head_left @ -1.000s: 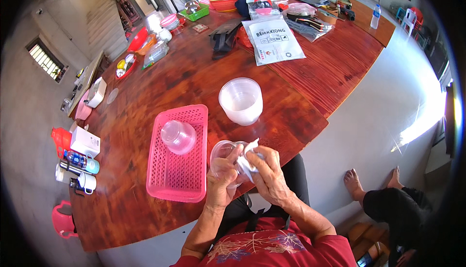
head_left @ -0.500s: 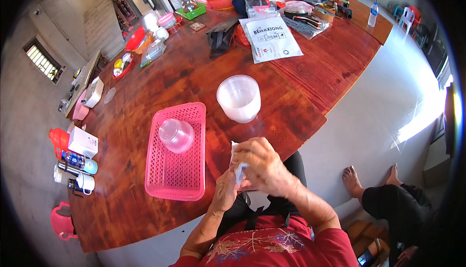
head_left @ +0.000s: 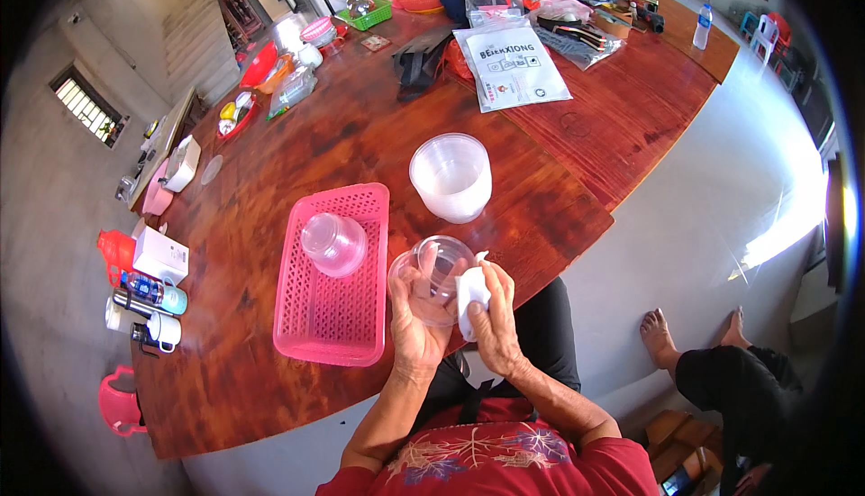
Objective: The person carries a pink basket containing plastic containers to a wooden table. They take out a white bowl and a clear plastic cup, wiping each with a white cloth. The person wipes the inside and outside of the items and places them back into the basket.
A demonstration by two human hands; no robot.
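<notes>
Above the table's near edge, my left hand point(head_left: 416, 329) grips a clear round plastic container point(head_left: 450, 255), its fingers showing through the plastic. My right hand point(head_left: 498, 320) is closed on a folded white cloth or tissue point(head_left: 471, 296), pressed against the container's right side. To the left lies a pink perforated plastic basket point(head_left: 329, 338), with a clear plastic container point(head_left: 334, 244) resting upside down inside. Just beyond my hands stands a translucent round tub point(head_left: 450, 185), which looks like several stacked containers.
White packaging bags point(head_left: 514, 63) lie farther back amid clutter. Cups and bottles point(head_left: 149, 302) crowd the left edge beside a white box point(head_left: 162, 254). A water bottle point(head_left: 702, 27) stands far right. Another person's bare foot point(head_left: 658, 338) shows at right.
The clear container has come up into plain sight, tilted in my left hand. My right hand has moved down to its right side with the white cloth. The view has shifted slightly.
</notes>
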